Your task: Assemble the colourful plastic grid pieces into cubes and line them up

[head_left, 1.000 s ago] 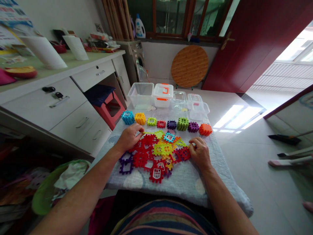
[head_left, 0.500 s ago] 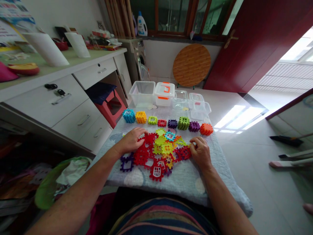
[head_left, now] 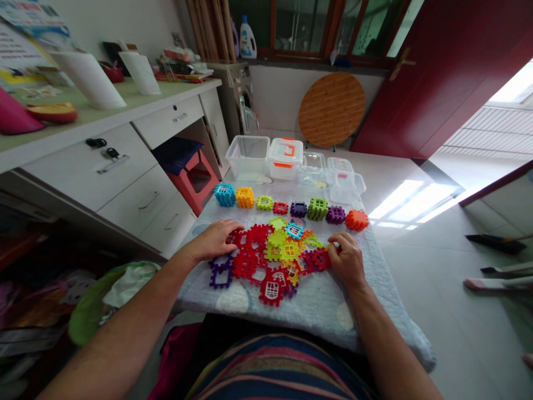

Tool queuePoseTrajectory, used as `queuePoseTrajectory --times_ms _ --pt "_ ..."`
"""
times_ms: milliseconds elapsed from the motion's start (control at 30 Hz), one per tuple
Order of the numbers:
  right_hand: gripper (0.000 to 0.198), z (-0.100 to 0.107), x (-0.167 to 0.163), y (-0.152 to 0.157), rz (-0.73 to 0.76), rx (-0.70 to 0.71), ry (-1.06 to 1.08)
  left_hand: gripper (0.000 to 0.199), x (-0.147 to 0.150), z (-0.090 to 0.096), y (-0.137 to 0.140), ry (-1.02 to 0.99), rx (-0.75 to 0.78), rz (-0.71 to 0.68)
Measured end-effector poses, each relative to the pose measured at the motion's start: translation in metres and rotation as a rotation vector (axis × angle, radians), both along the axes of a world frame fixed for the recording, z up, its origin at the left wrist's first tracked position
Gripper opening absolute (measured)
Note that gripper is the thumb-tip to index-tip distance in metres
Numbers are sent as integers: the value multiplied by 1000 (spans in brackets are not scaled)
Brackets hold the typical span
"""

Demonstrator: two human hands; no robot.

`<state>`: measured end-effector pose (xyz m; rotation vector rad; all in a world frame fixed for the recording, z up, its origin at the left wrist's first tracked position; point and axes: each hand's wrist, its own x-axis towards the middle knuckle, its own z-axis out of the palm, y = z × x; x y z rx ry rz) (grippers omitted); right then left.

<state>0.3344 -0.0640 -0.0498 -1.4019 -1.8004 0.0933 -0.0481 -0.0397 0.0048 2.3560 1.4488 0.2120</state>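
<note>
A heap of flat interlocking plastic building pieces lies on the cloth-covered table, with red pieces on the left and lime and yellow pieces in the middle. My left hand rests at the heap's left edge, thumb apart from the fingers, touching the red pieces. Below it is a dark purple frame piece. At the right edge, my right hand has its fingers curled together beside red pieces; what lies between the fingertips is mostly hidden. A blue window piece tops the heap.
Behind the heap runs a row of same-coloured stacks, from a blue stack to an orange stack. Farther back stand an uncovered clear bin, a lidded box with orange clips and smaller clear containers. A red stool is left.
The whole view has shifted slightly, so everything appears a little farther right. My left hand has drawn back slightly leftward off the red pieces. My right hand stays at the heap's right edge.
</note>
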Motion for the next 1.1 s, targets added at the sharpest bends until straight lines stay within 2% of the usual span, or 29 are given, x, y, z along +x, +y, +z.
queuePoseTrajectory --times_ms 133,267,433,533,700,800,933,1000,1100 --pt "15 0 0 0 5 -4 -5 45 -4 2 3 -121 -17 34" --pt "15 1 0 -1 7 0 -3 39 -6 1 9 -193 -99 56" --pt "15 1 0 -1 7 4 3 32 -6 -3 23 -229 -206 65" --pt "15 1 0 -1 2 7 2 27 -4 1 30 -167 -205 23" --pt "15 0 1 -1 2 2 -2 22 -5 18 35 -97 -81 -75" --pt "14 -1 1 0 9 -8 -3 24 -5 21 35 -72 134 -21" --pt "13 -1 1 -1 7 -9 1 28 -2 8 34 6 434 84" --pt "13 0 1 -1 2 -12 -1 29 -2 -2 31 37 462 70" --pt "13 0 1 -1 1 -12 -8 25 -4 -13 22 33 373 22"
